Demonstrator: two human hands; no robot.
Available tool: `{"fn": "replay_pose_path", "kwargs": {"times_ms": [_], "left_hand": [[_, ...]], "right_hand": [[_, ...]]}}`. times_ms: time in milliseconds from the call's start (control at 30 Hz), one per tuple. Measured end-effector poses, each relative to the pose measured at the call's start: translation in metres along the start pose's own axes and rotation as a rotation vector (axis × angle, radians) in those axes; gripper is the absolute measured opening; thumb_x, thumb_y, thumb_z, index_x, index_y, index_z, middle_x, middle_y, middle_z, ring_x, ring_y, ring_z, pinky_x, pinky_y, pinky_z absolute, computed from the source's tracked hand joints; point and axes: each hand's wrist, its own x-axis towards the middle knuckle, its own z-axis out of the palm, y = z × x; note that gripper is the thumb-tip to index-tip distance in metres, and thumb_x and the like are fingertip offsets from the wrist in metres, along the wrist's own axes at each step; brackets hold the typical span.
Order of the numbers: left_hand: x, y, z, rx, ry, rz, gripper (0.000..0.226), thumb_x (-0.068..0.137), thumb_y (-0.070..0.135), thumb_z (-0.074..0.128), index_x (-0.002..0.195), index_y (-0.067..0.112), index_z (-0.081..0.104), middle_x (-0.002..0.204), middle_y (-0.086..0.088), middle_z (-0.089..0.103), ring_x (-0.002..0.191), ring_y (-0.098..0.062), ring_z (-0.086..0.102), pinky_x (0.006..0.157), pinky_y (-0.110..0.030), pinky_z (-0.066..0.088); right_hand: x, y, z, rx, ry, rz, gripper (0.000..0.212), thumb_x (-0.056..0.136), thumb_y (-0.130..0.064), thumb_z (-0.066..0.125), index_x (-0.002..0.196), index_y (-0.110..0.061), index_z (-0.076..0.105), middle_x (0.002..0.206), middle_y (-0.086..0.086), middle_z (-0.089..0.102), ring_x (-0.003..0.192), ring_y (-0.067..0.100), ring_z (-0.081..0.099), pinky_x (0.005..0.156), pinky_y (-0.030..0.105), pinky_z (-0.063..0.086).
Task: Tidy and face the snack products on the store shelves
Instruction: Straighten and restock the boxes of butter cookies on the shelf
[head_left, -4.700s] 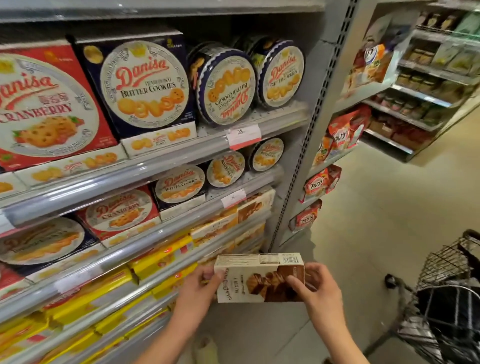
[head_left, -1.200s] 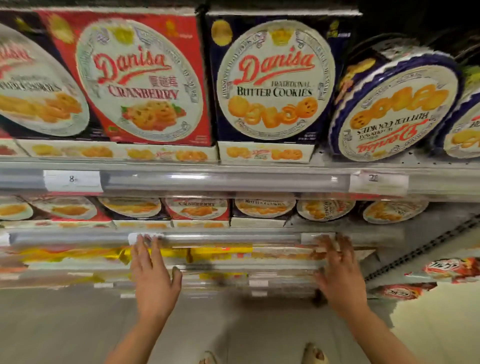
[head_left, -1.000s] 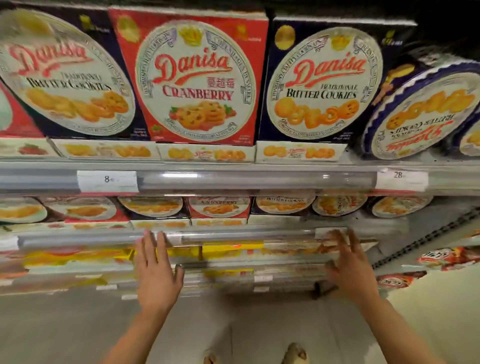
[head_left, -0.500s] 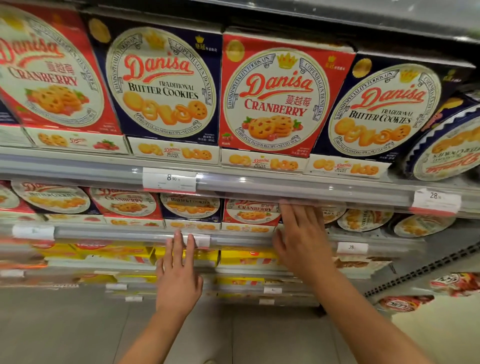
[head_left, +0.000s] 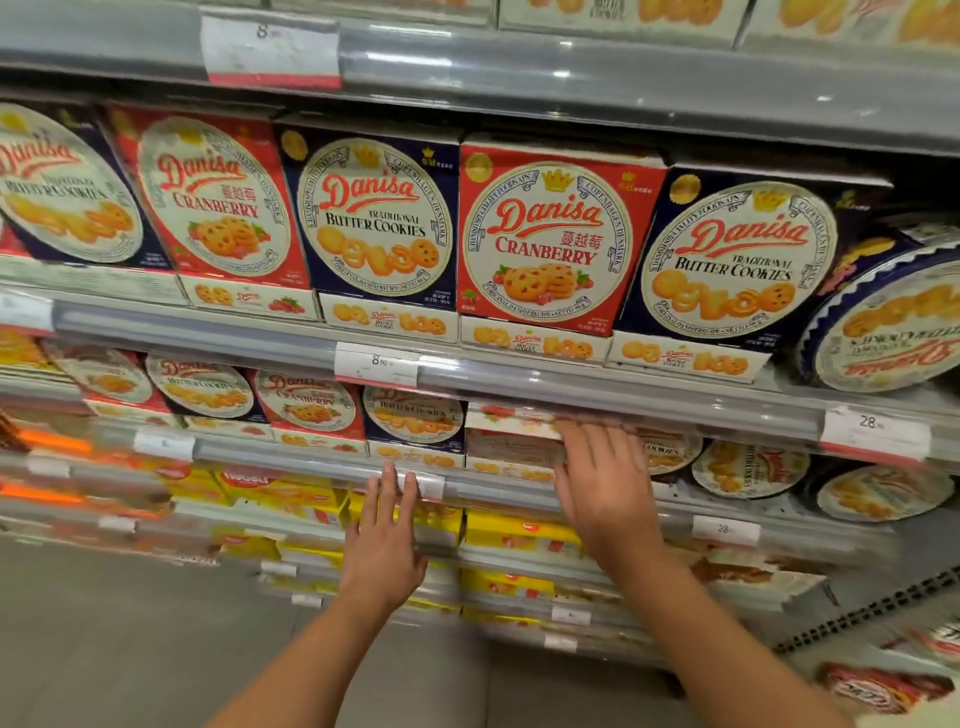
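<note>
**Price labels, floor and upright**

A white paper price label with a red lower edge (head_left: 376, 364), reading 8.90, sits above the left hand (head_left: 384, 551). A similar white label marked 28 (head_left: 874, 434) is to the right of the right hand (head_left: 605, 493). Grey tiled floor (head_left: 130, 639) lies below and left of the left hand. A dark perforated metal upright (head_left: 872, 613) slants off below and right of the right hand.
</note>
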Motion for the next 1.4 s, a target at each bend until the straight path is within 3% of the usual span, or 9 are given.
{"fn": "replay_pose_path", "kwargs": {"times_ms": [267, 567, 700, 767, 833, 967, 1033, 1200, 1400], "left_hand": [[-0.006, 0.005, -0.017, -0.068, -0.107, -0.038, 0.108, 0.095, 0.042, 0.064, 0.159, 0.028, -0.022, 0.164, -0.003, -0.036, 0.156, -0.036, -0.014, 0.125, -0.055, 0.02], [-0.004, -0.005, -0.02, 0.013, -0.087, 0.021, 0.103, 0.092, 0.049, 0.061, 0.161, 0.03, -0.013, 0.169, -0.003, -0.022, 0.156, -0.042, -0.007, 0.124, -0.056, 0.016], [-0.001, -0.035, -0.058, -0.003, -0.155, 0.138, 0.074, 0.097, 0.043, 0.053, 0.16, 0.032, 0.016, 0.172, 0.003, 0.002, 0.157, -0.03, 0.006, 0.123, -0.048, 0.027], [0.0, -0.061, -0.085, -0.106, -0.054, 0.183, 0.059, 0.097, 0.037, 0.055, 0.153, 0.029, 0.037, 0.166, 0.002, 0.027, 0.153, -0.027, 0.023, 0.119, -0.041, 0.035], [0.002, -0.094, -0.109, -0.187, 0.182, 0.243, 0.052, 0.094, 0.03, 0.06, 0.145, 0.022, 0.052, 0.156, -0.001, 0.045, 0.145, -0.027, 0.039, 0.118, -0.039, 0.037], [0.013, -0.15, -0.142, -0.173, 0.466, 0.383, 0.064, 0.089, 0.024, 0.067, 0.149, 0.015, 0.046, 0.158, -0.01, 0.039, 0.15, -0.033, 0.029, 0.124, -0.048, 0.025], [0.024, -0.165, -0.153, -0.128, 0.514, 0.424, 0.065, 0.089, 0.025, 0.065, 0.149, 0.012, 0.043, 0.151, -0.013, 0.042, 0.144, -0.036, 0.032, 0.123, -0.049, 0.024], [0.049, -0.178, -0.167, -0.002, 0.49, 0.344, 0.053, 0.082, 0.029, 0.07, 0.128, 0.007, 0.056, 0.12, -0.017, 0.061, 0.112, -0.042, 0.054, 0.103, -0.061, 0.045], [0.05, -0.172, -0.166, 0.082, 0.489, 0.311, 0.056, 0.077, 0.031, 0.073, 0.128, 0.009, 0.061, 0.114, -0.015, 0.066, 0.109, -0.041, 0.056, 0.106, -0.064, 0.04]], "right_hand": [[-0.048, 0.0, -0.013, 0.187, -0.053, -0.091, 0.062, 0.075, 0.011, 0.077, 0.133, -0.005, 0.063, 0.122, 0.013, 0.064, 0.113, 0.031, 0.06, 0.098, 0.042, 0.055], [-0.1, -0.022, -0.02, 0.407, -0.142, 0.264, 0.064, 0.074, -0.003, 0.086, 0.133, -0.012, 0.063, 0.13, 0.002, 0.056, 0.117, 0.016, 0.054, 0.093, 0.029, 0.051], [-0.097, -0.049, -0.009, 0.473, -0.116, 0.428, 0.059, 0.078, -0.004, 0.084, 0.132, -0.016, 0.063, 0.127, -0.003, 0.055, 0.114, 0.015, 0.055, 0.088, 0.036, 0.058], [-0.092, -0.072, 0.003, 0.497, -0.091, 0.535, 0.059, 0.078, 0.0, 0.083, 0.129, -0.023, 0.064, 0.124, -0.006, 0.053, 0.112, 0.014, 0.053, 0.089, 0.037, 0.056], [-0.088, -0.101, 0.015, 0.536, -0.091, 0.645, 0.063, 0.078, 0.003, 0.082, 0.128, -0.03, 0.061, 0.125, -0.01, 0.051, 0.111, 0.014, 0.054, 0.091, 0.036, 0.054], [-0.085, -0.15, 0.037, 0.482, -0.14, 0.636, 0.052, 0.079, -0.002, 0.083, 0.125, -0.02, 0.067, 0.123, -0.009, 0.054, 0.107, 0.023, 0.063, 0.091, 0.027, 0.049], [-0.08, -0.168, 0.041, 0.45, -0.136, 0.589, 0.05, 0.078, -0.006, 0.077, 0.124, -0.023, 0.066, 0.123, -0.007, 0.056, 0.108, 0.022, 0.062, 0.093, 0.018, 0.041], [-0.072, -0.194, 0.026, 0.46, -0.112, 0.574, 0.074, 0.069, 0.011, 0.084, 0.13, -0.024, 0.063, 0.128, -0.009, 0.053, 0.12, 0.006, 0.048, 0.098, 0.038, 0.046], [-0.06, -0.175, 0.003, 0.452, -0.116, 0.531, 0.075, 0.064, 0.016, 0.085, 0.124, -0.023, 0.066, 0.121, -0.003, 0.06, 0.112, 0.006, 0.053, 0.094, 0.035, 0.047]]}}
